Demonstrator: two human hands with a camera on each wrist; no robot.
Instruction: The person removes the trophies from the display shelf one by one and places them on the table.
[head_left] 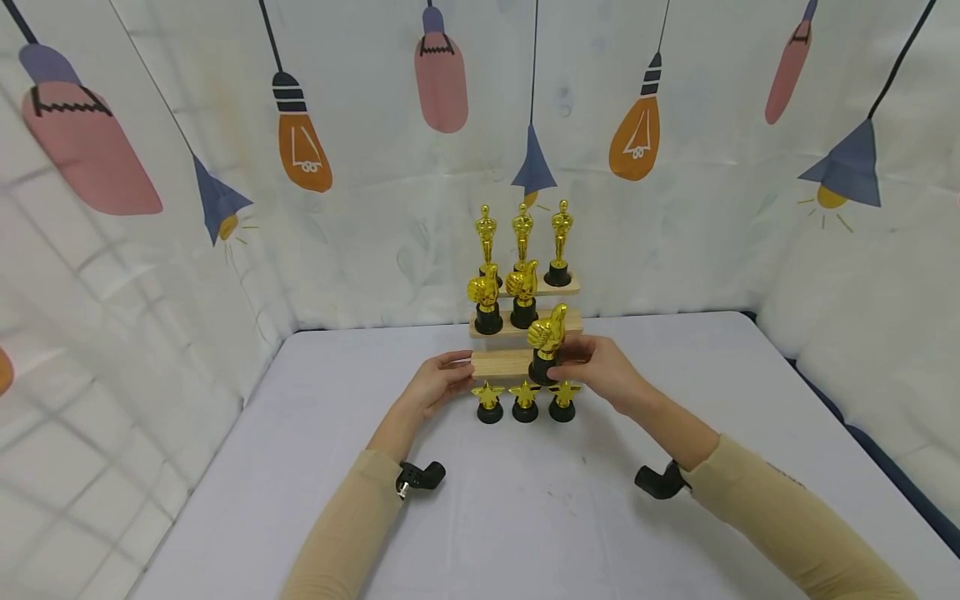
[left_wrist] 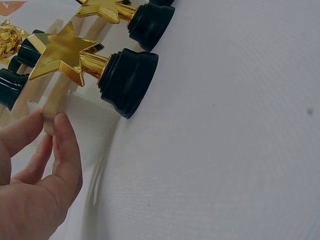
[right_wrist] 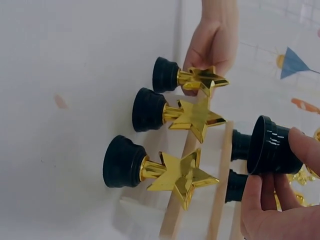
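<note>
Gold and black, a thumbs-up trophy (head_left: 546,335) is held upright over the right end of the lowest shelf (head_left: 501,364); whether its base touches the wood cannot be told. Its black base is pinched between the thumb and fingers of the right hand (head_left: 600,365). On that base, small pale marks are caught by the right wrist view, but they are too small to be read as writing or told from glare. By the left hand (head_left: 438,383), the left end of the pale wooden shelf is pinched between thumb and fingers.

Just on the near side of the shelf, three star trophies (head_left: 525,410) are lined up from left to right on the white table (head_left: 517,517). On the middle shelf (head_left: 572,322), farther back, two more thumbs-up figures (head_left: 486,318) are stood at the left and centre. The far, top shelf (head_left: 567,288) is taken by three golden statuettes (head_left: 560,242) on black bases. Beige sleeves (head_left: 345,521) are worn, and a black device (head_left: 429,476) is seen at each wrist. At the far side, a white backdrop (head_left: 375,258) is printed with hanging lamps and bulbs.
</note>
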